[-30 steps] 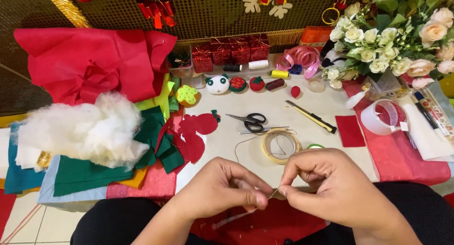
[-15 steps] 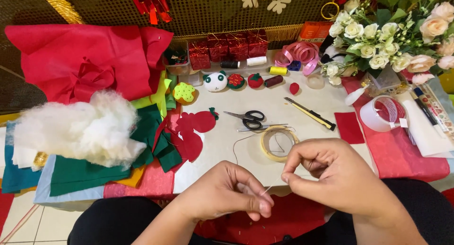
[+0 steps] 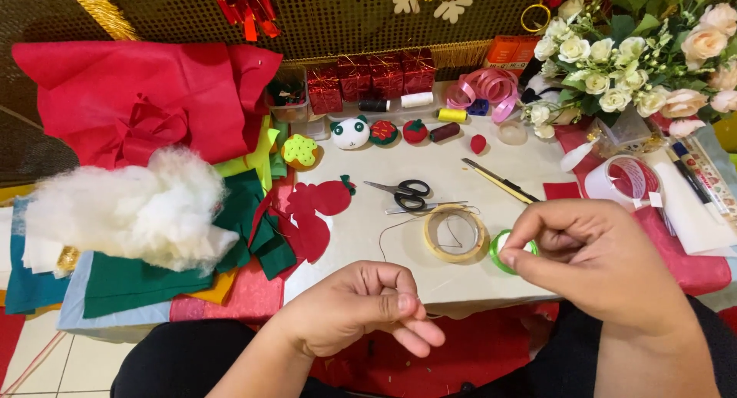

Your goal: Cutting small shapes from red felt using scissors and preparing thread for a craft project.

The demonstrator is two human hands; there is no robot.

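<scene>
Left hand (image 3: 361,310): low centre, just off the counter's (image 3: 361,237) near edge, over the lap. Thumb and forefinger pinched together, other fingers curled loosely under. Whatever sits in the pinch is too small to make out, likely a needle or thread end; cannot tell.

Right hand (image 3: 591,256): higher and to the right, over the counter edge. Fingers bunched, thumb meeting fingertips in a tight pinch; what it grips is hidden. Partly covers a green ring (image 3: 500,252) lying on the counter beneath it.

Thread (image 3: 388,233): thin dark line, curving across the counter from near the tape roll (image 3: 454,233) toward the near edge by the left hand. Its ends are not traceable.

Tape roll: flat on the counter, just beside the green ring, between the two hands and farther back.

Beyond: scissors (image 3: 403,191) lying flat behind the tape roll. A slim stick-like tool (image 3: 499,181) lies at a slant to their right. Red felt cutouts (image 3: 311,214) to the left, by folded green felt (image 3: 253,221). White stuffing (image 3: 127,210) heaped on stacked felt at far left; red cloth (image 3: 146,99) bunched behind it.

Back row: panda ball (image 3: 351,132), small red felt fruits (image 3: 399,131), thread spools (image 3: 418,101), red gift boxes (image 3: 372,79), pink ribbon (image 3: 485,85). Flowers (image 3: 637,52) at far right, a clear tape roll (image 3: 622,181) in front of them.
</scene>
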